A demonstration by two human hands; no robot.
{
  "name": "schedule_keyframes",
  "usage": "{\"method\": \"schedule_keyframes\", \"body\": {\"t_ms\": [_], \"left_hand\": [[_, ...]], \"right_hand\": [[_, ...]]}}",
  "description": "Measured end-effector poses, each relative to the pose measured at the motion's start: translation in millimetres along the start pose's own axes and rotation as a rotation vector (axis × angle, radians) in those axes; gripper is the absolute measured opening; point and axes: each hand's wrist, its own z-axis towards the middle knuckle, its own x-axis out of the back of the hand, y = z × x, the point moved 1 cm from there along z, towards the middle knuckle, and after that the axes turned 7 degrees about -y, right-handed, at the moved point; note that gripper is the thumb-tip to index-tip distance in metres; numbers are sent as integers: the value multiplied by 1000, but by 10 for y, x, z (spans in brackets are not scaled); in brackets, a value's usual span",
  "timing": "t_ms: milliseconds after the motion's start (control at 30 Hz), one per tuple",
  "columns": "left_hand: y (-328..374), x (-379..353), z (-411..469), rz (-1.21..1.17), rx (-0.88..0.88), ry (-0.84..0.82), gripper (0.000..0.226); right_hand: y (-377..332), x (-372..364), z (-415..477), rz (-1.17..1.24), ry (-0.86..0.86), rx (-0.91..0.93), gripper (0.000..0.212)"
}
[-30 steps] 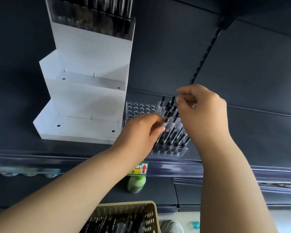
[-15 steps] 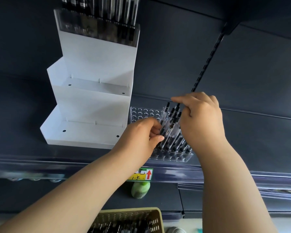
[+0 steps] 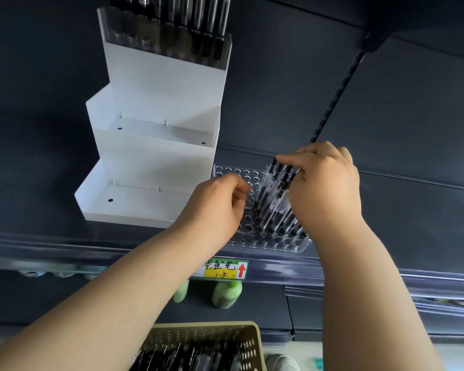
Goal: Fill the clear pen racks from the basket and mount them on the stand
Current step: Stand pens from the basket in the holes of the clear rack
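A clear pen rack lies on the dark shelf, right of the white tiered stand. Its right half holds several black pens standing at a slant; the left holes are bare. My right hand pinches the tops of a bunch of these pens. Over the rack's middle, my left hand has curled fingers; whether it holds a pen is hidden. The stand's top tier carries a filled clear rack. The tan basket of pens sits at the bottom.
The stand's two lower tiers are bare. A yellow-green price tag hangs on the shelf edge, with green bottles on the shelf below. A slotted upright rail runs up the back wall.
My right hand dropped onto the pen tops and now pinches the bunch. My left hand drew back slightly to the left, away from the pens. The view shifted a little.
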Motion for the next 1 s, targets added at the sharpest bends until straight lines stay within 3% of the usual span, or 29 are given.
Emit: {"method": "schedule_keyframes", "body": {"t_ms": [167,300,500,667,1000], "left_hand": [[34,118,-166,62,-24,-11,25],[46,251,-415,345,-81,-25,31],[-119,409,-1094,681,18,-173,28],[-324,383,-1689,646,193,-311,33],[-527,138,-2317,585,466,-600,33]], "right_hand": [[-103,15,-94,68,26,45,49],[-357,-63,-404,128,47,170,47],[-611,-406,-1080,94,-305,289,48],[-612,-686,-1678,70,-596,140,47],[-600,-1029,-2482,3,-965,-166,35]]}}
